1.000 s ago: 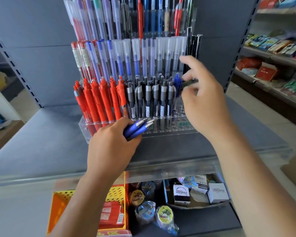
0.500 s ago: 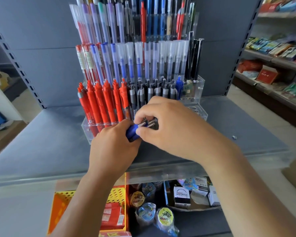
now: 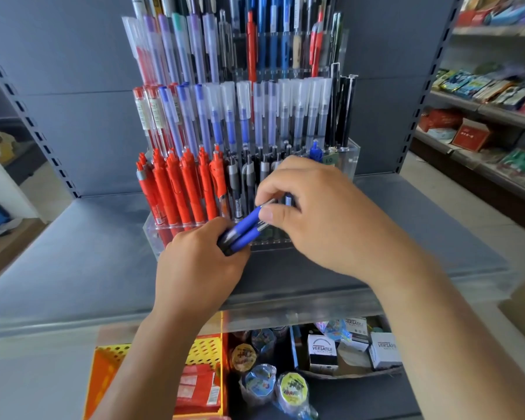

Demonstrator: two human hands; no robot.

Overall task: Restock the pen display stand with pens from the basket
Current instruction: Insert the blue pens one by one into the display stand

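A clear tiered pen display stand (image 3: 350,154) stands on the grey shelf, its rows holding red, black, blue and frosted pens. One blue pen (image 3: 315,151) sits in the front row at the right. My left hand (image 3: 199,265) grips a small bundle of blue pens (image 3: 242,234) just in front of the stand's base. My right hand (image 3: 322,219) pinches the tip end of one blue pen of that bundle between thumb and fingers. The right side of the front row is hidden behind my right hand.
A yellow perforated basket (image 3: 111,359) with red packets sits below the shelf (image 3: 73,262) at the left. Tape rolls (image 3: 291,389) and small white boxes (image 3: 323,350) lie beside it. Stocked shelves (image 3: 491,110) run along the right.
My right hand came down from the stand's front row, where it left a blue pen, to the bundle in my left hand and now pinches one pen there.
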